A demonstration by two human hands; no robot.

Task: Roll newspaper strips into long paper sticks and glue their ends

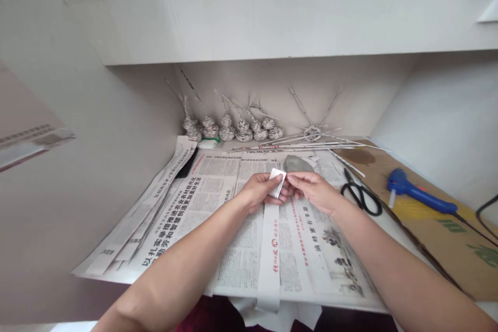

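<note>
Our left hand [259,193] pinches the strip [269,259] near its far end; our right hand [314,189] pinches that end's edge. We judge little done on it: most lies flat over the newspaper [212,207]. Behind, woven gourds [244,132] stand shaped, their loose ends apparently untrimmed.

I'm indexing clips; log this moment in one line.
left hand: holds white paper piece; right hand: at its edge; nearby: black-handled scissors, blue plastic glue gun

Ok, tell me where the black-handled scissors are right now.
In the head view, the black-handled scissors lie right of centre, between the person's right hand and the blue glue gun, just beyond the right forearm.
</note>
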